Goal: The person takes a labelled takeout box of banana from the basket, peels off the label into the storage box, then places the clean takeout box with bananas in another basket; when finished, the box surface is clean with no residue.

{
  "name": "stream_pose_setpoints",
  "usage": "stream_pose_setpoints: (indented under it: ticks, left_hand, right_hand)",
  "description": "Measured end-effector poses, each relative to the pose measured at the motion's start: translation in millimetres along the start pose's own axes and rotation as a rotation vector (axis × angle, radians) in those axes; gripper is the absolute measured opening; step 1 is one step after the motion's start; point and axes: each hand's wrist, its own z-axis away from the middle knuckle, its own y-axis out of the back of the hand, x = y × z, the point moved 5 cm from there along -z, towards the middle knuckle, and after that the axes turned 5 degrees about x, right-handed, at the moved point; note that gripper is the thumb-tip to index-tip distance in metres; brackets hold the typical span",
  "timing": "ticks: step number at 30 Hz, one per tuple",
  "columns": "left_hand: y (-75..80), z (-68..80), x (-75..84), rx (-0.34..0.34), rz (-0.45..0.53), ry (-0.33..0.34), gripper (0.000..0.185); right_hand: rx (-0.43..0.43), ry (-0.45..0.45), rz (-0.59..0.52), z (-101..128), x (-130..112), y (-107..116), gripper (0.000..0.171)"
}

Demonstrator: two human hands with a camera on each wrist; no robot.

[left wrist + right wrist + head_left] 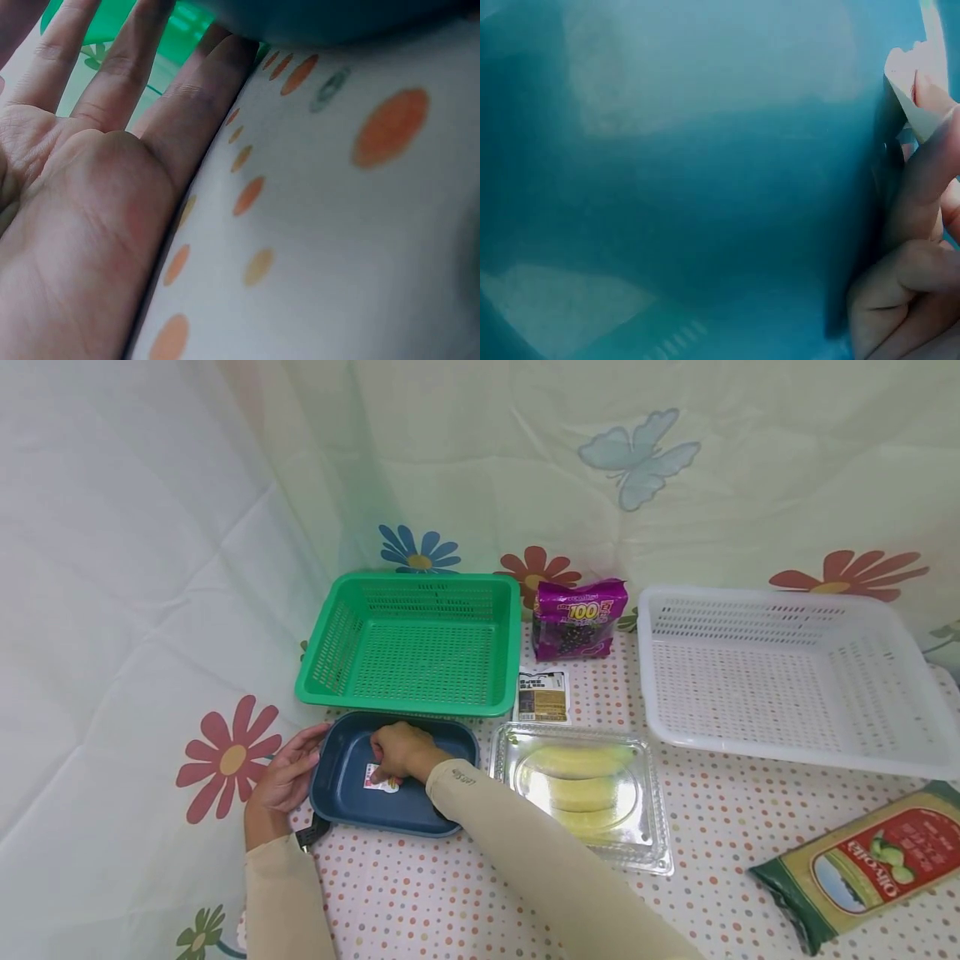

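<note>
Polka-dotted cloth covers the tabletop (pixel 450 893), with flower-and-butterfly fabric hung behind it. From the head view, a dark blue rectangular plastic tray (pixel 341 793) with rounded corners lies near the front left, its long axis running left to right, just in front of a green perforated plastic basket (pixel 411 643). The left hand (pixel 283 777) rests against the tray's left end with fingers straight and relaxed, forearm coming in from below. The right hand (pixel 401 753) reaches across into the tray, fingers curled down and pinching a small white sticker label (pixel 380 779) on the tray floor; its sleeved forearm runs diagonally from the lower right. To the right lie a clear plastic clamshell box (pixel 645 827) holding yellow bananas (pixel 581 762), a small brown-and-white packet (pixel 542 696), a purple snack bag (pixel 579 618), a white perforated plastic basket (pixel 787 672) and a green and yellow olive-print packet (pixel 870 864).

Left wrist view: the left hand (pixel 82 225) lies palm open, fingers (pixel 202 105) extended, their tips touching the blue tray's (pixel 330 19) edge, with the dotted cloth beside it.

Right wrist view: blue tray (pixel 690 187) fills the picture; at the right edge, curled fingers (pixel 919 195) pinch the white label (pixel 915 82), whose corner stands lifted off the tray.
</note>
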Motion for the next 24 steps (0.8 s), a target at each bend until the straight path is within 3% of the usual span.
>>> stream_pose_setpoints:
  ticks: [14,24]
  left_hand:
    - [4.3,-1.9,-2.1,0.047,-0.047,-0.014,0.055]
    - [2.8,1.2,-1.1,-0.045,-0.084,-0.014,0.061]
  right_hand:
    - [0.051,-0.029,0.046,1.3,3.1,7.8,0.04]
    - [-0.027,-0.04,0.121,11.9,3.5,19.4,0.029]
